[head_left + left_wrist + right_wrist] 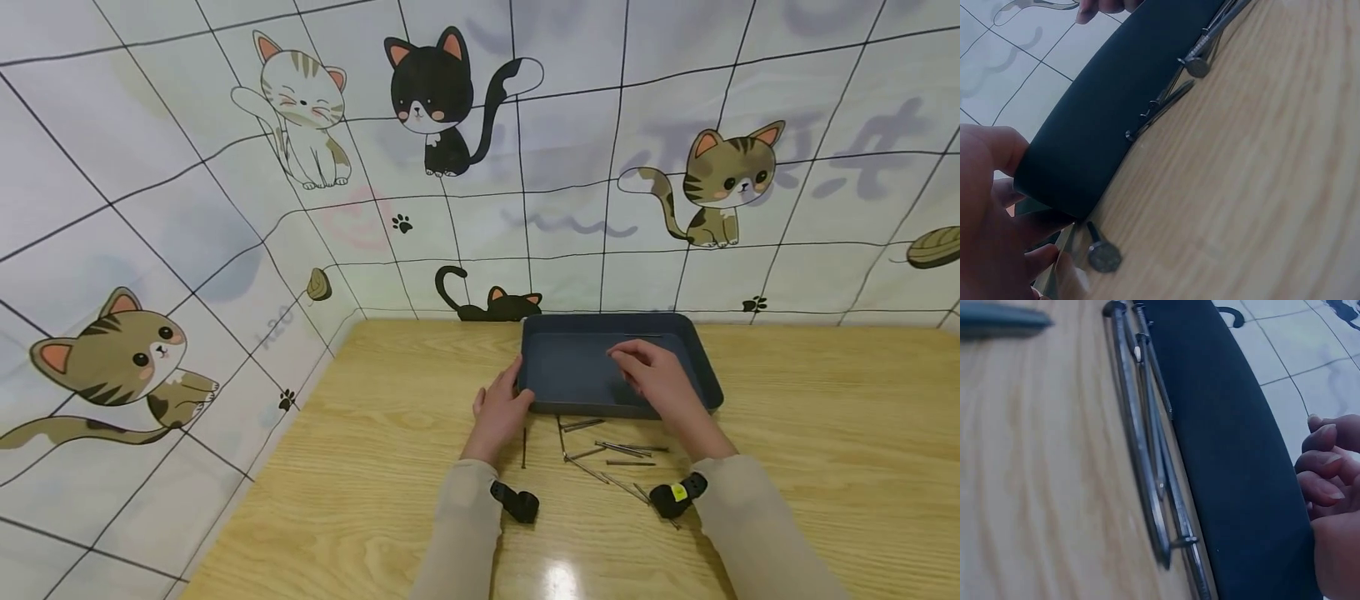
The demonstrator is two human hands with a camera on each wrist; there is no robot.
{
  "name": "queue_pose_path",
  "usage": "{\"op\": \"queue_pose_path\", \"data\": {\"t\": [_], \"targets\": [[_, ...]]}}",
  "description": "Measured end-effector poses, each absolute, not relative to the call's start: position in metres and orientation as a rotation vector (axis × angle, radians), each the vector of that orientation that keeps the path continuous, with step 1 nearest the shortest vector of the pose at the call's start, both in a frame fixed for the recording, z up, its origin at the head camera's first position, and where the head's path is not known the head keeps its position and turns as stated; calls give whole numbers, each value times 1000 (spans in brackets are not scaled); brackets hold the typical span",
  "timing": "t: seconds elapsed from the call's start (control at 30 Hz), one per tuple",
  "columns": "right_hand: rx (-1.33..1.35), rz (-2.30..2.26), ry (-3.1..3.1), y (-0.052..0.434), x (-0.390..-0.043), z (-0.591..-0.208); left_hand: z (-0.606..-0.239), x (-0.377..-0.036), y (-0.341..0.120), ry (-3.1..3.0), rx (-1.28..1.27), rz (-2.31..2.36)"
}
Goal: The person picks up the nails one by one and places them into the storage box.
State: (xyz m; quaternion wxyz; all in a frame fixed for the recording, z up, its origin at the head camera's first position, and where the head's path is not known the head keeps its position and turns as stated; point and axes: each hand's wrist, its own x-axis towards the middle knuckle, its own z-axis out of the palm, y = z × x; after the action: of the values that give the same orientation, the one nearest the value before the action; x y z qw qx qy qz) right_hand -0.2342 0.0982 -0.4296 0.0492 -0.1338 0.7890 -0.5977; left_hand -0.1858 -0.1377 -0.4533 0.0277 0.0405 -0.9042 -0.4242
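Note:
A dark blue tray (570,367) stands on the wooden table (825,433) near the wall. My left hand (498,408) grips its front left corner; in the left wrist view the left hand (985,219) has thumb and fingers around the tray's wall (1104,112). My right hand (656,375) hovers over the tray's inside with fingers loosely curled, and nothing shows in the right hand (1332,487). One thin nail (645,336) lies at the tray's back. Several loose nails (607,450) lie on the table before the tray, also as nails (1147,456). A single nail (523,446) lies by my left wrist.
A cat-patterned sheet (450,167) forms walls behind and to the left of the table. Black wrist cameras (517,502) sit on both sleeves. The tray's front wall (1235,456) stands just beyond the nails. Bare wood stretches to the right.

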Motion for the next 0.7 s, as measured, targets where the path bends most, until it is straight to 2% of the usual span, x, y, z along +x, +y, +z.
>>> {"op": "queue_pose_path", "data": {"t": [0.33,0.7], "targets": [[-481,-1813,2373,110,-232,-430,-459,-186,-134,-2767,110,-1332],[-727,-1419,2396,117,-221,-419,-454,-187,-140,-2802,108,-1353]]}}
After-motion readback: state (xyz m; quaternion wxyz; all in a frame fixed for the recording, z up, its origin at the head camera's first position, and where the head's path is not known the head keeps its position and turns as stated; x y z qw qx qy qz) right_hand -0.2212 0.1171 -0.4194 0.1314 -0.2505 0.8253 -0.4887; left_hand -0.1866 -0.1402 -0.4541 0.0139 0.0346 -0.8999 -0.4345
